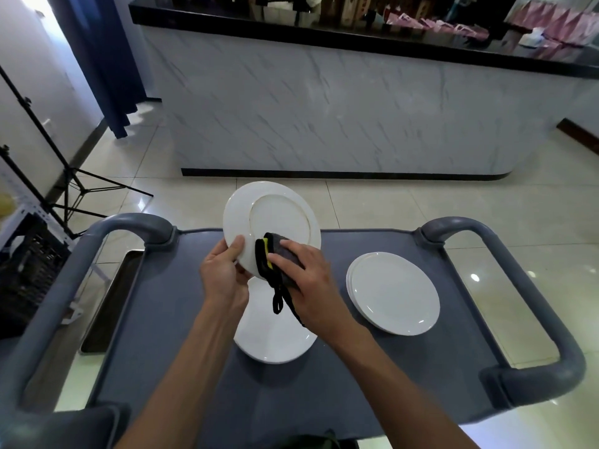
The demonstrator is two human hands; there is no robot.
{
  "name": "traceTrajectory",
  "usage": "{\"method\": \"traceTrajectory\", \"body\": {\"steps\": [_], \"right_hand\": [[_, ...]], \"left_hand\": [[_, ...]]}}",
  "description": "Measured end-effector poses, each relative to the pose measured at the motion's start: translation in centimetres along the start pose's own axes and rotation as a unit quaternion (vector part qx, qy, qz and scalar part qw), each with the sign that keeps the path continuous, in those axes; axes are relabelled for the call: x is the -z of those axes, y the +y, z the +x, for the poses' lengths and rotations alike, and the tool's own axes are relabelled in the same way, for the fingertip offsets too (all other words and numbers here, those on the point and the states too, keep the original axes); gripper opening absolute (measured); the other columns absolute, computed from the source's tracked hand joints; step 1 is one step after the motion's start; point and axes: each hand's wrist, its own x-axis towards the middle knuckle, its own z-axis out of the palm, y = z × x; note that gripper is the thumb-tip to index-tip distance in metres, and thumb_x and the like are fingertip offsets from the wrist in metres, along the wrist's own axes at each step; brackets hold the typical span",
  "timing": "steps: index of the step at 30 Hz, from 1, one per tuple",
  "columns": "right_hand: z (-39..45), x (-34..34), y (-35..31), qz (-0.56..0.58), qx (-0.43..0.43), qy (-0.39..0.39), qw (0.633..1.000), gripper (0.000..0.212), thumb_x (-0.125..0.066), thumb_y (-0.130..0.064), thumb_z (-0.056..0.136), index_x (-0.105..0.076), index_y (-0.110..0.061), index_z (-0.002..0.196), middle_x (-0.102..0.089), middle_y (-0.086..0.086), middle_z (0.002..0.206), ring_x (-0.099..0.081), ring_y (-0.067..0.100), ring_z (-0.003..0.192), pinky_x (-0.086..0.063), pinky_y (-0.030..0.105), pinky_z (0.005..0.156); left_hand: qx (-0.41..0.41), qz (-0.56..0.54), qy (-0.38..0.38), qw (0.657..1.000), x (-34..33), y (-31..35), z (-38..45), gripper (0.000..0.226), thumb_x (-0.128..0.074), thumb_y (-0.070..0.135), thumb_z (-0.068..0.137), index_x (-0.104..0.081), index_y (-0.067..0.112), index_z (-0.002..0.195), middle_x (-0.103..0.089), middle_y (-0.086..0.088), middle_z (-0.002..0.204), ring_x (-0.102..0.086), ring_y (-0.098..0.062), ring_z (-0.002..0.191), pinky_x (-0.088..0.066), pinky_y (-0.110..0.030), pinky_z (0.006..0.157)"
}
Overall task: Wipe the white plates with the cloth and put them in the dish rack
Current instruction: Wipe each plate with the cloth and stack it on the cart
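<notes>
Grey cart (pixel 372 367), marble-fronted counter (pixel 324 108), black tripod (pixel 69 179), blue curtain (pixel 103 59)

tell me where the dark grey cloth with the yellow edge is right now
In the head view the dark grey cloth sits centre frame, pressed by the right hand against the tilted white plate held by the left hand.

Left hand (pixel 223 273) grips a tilted round white plate (pixel 270 222) by its rim — right hand (pixel 308 277) presses a folded grey-and-yellow cloth (pixel 275 259) against it, above a grey plastic cart (pixel 389 367)

Tilted white plate (pixel 270 218) (underside up) under grey cloth (pixel 281 258).
</notes>
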Motion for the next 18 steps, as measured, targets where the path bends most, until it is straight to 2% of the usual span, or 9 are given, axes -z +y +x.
{"method": "traceTrajectory", "body": {"steps": [3,6,9,13,15,18], "right_hand": [[-0.6,0.2,0.7,-0.023,-0.006,-0.001,1.0,0.052,-0.071,0.002,0.083,-0.064,-0.017,0.131,-0.052,0.009,0.142,-0.047,0.03,0.129,-0.042,0.048,0.103],[-0.4,0.8,1.6,0.01,-0.067,0.012,0.998,0.05,-0.063,0.005,0.086,-0.063,-0.015,0.132,-0.052,0.009,0.142,-0.046,0.031,0.129,-0.04,0.049,0.105],[0.4,1.8,2.7,0.034,-0.127,0.031,0.991,0.053,-0.056,0.009,0.085,-0.063,-0.014,0.132,-0.052,0.009,0.142,-0.048,0.032,0.126,-0.039,0.046,0.108],[1.9,3.2,4.0,0.07,-0.17,0.051,0.982,0.056,-0.048,0.017,0.082,-0.063,-0.008,0.13,-0.055,0.009,0.137,-0.051,0.03,0.126,-0.041,0.043,0.108],[2.4,4.1,4.4,0.095,-0.193,0.073,0.974,0.055,-0.048,0.018,0.082,-0.064,-0.007,0.128,-0.059,0.005,0.132,-0.054,0.024,0.122,-0.042,0.037,0.108],[3.1,5.4,5.0,0.114,-0.206,0.089,0.968,0.048,-0.053,0.015,0.084,-0.065,-0.009,0.125,-0.061,-0.005,0.12,-0.058,0.015,0.113,-0.042,0.019,0.103]], "left_hand": [[0.004,0.01,-0.004,1.0,0.4,-0.1,0.2,0.016,-0.06,0.01,0.096,-0.075,0.014,0.1,-0.075,-0.009,0.099,-0.069,-0.025,0.087,-0.055,-0.044,0.083],[0.006,0.019,-0.014,1.0,0.7,-0.1,0.4,0.017,-0.061,0.01,0.095,-0.074,0.012,0.106,-0.073,-0.008,0.103,-0.069,-0.021,0.084,-0.055,-0.038,0.079],[0.014,0.027,-0.031,0.999,0.8,0.2,0.5,0.016,-0.061,0.011,0.094,-0.074,0.014,0.102,-0.074,-0.005,0.099,-0.068,-0.018,0.082,-0.056,-0.034,0.075],[0.024,0.035,-0.055,0.998,1.2,0.4,0.4,0.016,-0.06,0.012,0.095,-0.075,0.015,0.1,-0.075,-0.003,0.096,-0.069,-0.016,0.082,-0.055,-0.036,0.079],[0.028,0.04,-0.073,0.996,1.6,0.6,0.3,0.018,-0.059,0.012,0.096,-0.076,0.015,0.099,-0.074,-0.003,0.095,-0.069,-0.016,0.082,-0.056,-0.032,0.074],[0.032,0.059,-0.101,0.993,2.1,1.0,0.1,0.019,-0.058,0.013,0.095,-0.077,0.017,0.097,-0.074,-0.002,0.094,-0.067,-0.016,0.081,-0.055,-0.028,0.069]]}}
